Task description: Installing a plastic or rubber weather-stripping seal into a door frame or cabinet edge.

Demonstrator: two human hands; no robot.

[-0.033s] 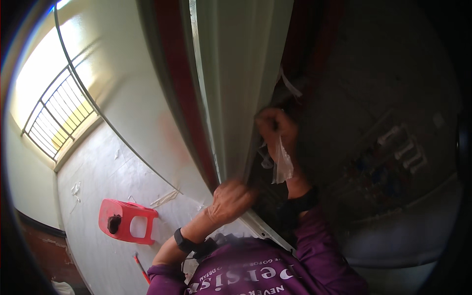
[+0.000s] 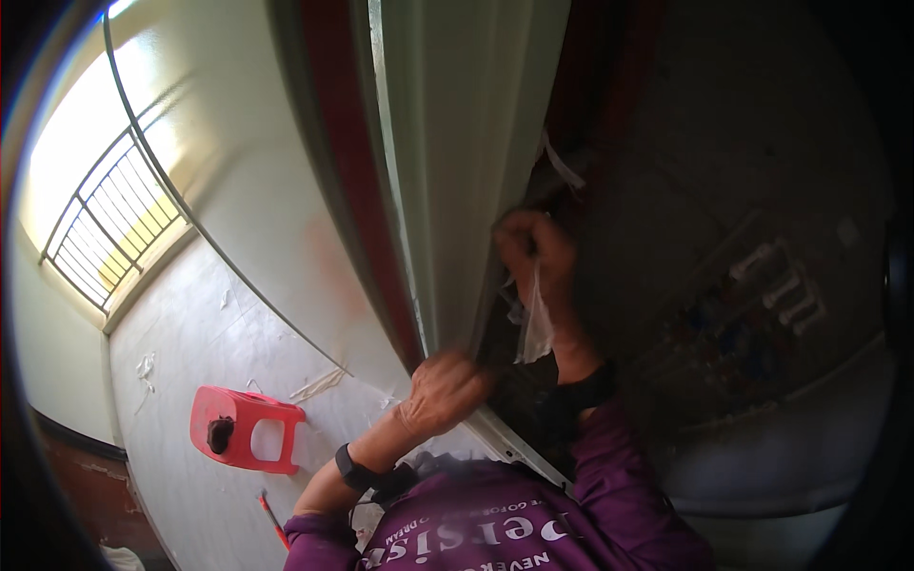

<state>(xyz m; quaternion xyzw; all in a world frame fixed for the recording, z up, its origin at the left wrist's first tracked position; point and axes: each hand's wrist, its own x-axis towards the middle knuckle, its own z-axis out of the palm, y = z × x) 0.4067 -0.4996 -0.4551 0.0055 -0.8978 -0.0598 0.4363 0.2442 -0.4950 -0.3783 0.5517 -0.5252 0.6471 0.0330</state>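
A tall pale door frame (image 2: pixel 457 152) with a dark red strip (image 2: pixel 347 143) along its left side rises in front of me. My right hand (image 2: pixel 540 249) is closed in a pinch at the frame's right edge. From it hangs a crumpled strip of clear plastic film (image 2: pixel 537 328). Lower down, my left hand (image 2: pixel 443 392) is at the frame's left side, its fingers curled together. Their tips are blurred, and whatever they grip is hidden. Another whitish strip (image 2: pixel 564 164) dangles from the frame's dark right side, above my right hand.
A red plastic stool (image 2: pixel 214 409) with a dark item on it stands on the pale floor at left, near scraps of film (image 2: pixel 319 383). Beyond is a window with a railing (image 2: pixel 114 228). Several white and coloured items (image 2: pixel 781 285) lie in the dim area at right.
The hanging film has swung slightly left and narrowed below my right hand. Both hands stay almost in place.
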